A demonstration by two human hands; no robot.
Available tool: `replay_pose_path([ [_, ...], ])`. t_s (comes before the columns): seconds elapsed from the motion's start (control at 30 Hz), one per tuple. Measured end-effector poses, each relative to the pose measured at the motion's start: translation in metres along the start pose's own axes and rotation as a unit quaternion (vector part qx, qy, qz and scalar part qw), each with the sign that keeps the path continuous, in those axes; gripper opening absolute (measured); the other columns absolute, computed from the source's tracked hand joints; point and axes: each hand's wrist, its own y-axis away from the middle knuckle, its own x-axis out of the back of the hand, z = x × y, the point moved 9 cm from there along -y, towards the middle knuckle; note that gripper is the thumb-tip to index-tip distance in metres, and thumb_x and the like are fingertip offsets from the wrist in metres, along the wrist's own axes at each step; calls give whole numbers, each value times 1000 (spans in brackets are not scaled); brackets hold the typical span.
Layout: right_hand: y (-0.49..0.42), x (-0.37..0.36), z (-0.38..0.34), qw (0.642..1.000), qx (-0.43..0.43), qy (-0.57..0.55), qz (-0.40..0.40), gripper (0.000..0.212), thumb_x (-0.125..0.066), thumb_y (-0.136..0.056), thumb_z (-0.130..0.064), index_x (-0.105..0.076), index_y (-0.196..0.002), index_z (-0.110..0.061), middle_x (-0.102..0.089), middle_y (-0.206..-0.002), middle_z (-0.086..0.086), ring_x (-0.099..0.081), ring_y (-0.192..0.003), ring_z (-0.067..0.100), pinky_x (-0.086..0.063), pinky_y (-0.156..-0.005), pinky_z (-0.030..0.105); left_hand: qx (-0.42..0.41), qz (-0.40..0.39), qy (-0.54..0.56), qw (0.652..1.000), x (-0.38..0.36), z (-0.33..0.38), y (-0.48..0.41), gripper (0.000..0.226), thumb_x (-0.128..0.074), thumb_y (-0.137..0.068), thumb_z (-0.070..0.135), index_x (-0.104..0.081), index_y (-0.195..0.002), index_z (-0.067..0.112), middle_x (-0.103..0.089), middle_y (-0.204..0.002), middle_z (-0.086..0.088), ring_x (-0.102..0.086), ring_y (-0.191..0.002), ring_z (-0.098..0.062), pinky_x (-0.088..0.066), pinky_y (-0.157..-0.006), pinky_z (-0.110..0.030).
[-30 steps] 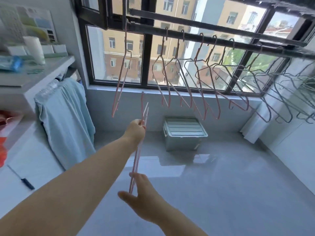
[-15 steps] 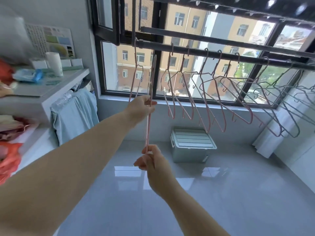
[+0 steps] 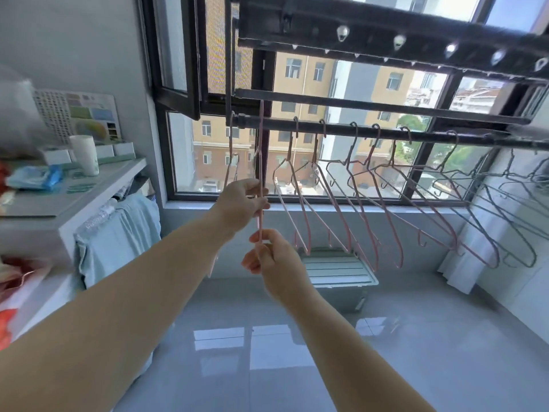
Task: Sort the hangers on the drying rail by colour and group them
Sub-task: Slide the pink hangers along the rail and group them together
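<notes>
1. Two hands on one pink hanger (image 3: 261,144): left hand (image 3: 242,205) fingers pinch its middle, right hand (image 3: 271,258) fingers pinch its bottom end, probably to steady it while aiming the hook.
2. Hanger is at the drying rail (image 3: 386,134) left end, long axis vertical, hook up, edge-on; can't tell if hooked.
3. Along the rail to its right: pink hangers (image 3: 309,248), then grey hangers (image 3: 531,257).

This looks like a home laundry balcony. A dark drying rail (image 3: 386,132) hung with hangers (image 3: 371,203) runs just inside the big window (image 3: 190,162). A lidded storage box (image 3: 338,272) sits below it, and pale cloth (image 3: 118,236) is draped to its left.
</notes>
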Motion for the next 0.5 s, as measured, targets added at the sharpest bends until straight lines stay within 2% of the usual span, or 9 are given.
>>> replay_pose_path([
  [0.07,0,-3,8,1000,-21,5,3,22,-31,-96,-8,-48,-94,-22,-64,-74,3,-58,-64,10,-46,-63,15,14,10,10,1000,1,-14,-3,32,-53,-87,-2,-51,-119,-4,-59,-110,-10,-61,-79,-12,-52,-81,-31],
  [0.13,4,-6,10,999,-36,36,-4,24,-31,-97,-12,-50,-107,-20,-68,-91,5,-61,-71,14,-43,-64,18,22,13,13,1000,1,-24,-5,34,-54,-86,-1,-51,-121,-1,-59,-112,-8,-62,-79,-12,-53,-82,-31],
  [0.17,7,-6,8,996,-29,81,-8,26,-32,-97,-15,-49,-116,-19,-67,-103,5,-62,-79,17,-44,-66,19,25,11,19,999,0,-27,-4,35,-55,-86,0,-51,-121,0,-59,-112,-8,-62,-79,-13,-53,-83,-31],
  [0.23,13,7,-6,976,11,216,23,34,-37,-96,-21,-43,-129,-19,-54,-126,2,-59,-100,23,-46,-80,28,31,16,29,999,0,-31,-3,37,-56,-86,1,-51,-123,1,-59,-114,-8,-62,-80,-14,-53,-86,-33],
  [0.3,20,35,-37,950,84,277,118,39,-45,-93,-22,-41,-132,-20,-41,-134,-1,-53,-111,23,-41,-89,30,25,37,-22,999,5,-30,-1,43,-58,-86,7,-47,-128,5,-55,-125,-7,-60,-93,-19,-47,-95,-34],
  [0.37,18,64,-49,936,104,277,190,43,-50,-90,-20,-41,-132,-18,-37,-136,1,-42,-124,19,-33,-98,24,-7,69,-147,987,9,-21,2,56,-58,-88,15,-34,-138,10,-43,-140,-7,-46,-123,-22,-33,-106,-31],
  [0.43,-1,80,-28,947,11,273,169,51,-49,-90,-19,-31,-138,-12,-33,-142,6,-30,-134,21,-24,-108,27,-82,91,-196,973,5,4,7,56,-55,-89,13,-32,-139,8,-39,-144,-9,-35,-134,-22,-24,-110,-26],
  [0.5,-14,76,5,958,-94,251,100,55,-45,-92,-19,-21,-141,-9,-34,-144,10,-33,-133,24,-28,-107,33,-123,67,-190,972,-11,22,7,50,-52,-90,12,-36,-137,7,-45,-140,-10,-40,-132,-23,-28,-111,-27],
])
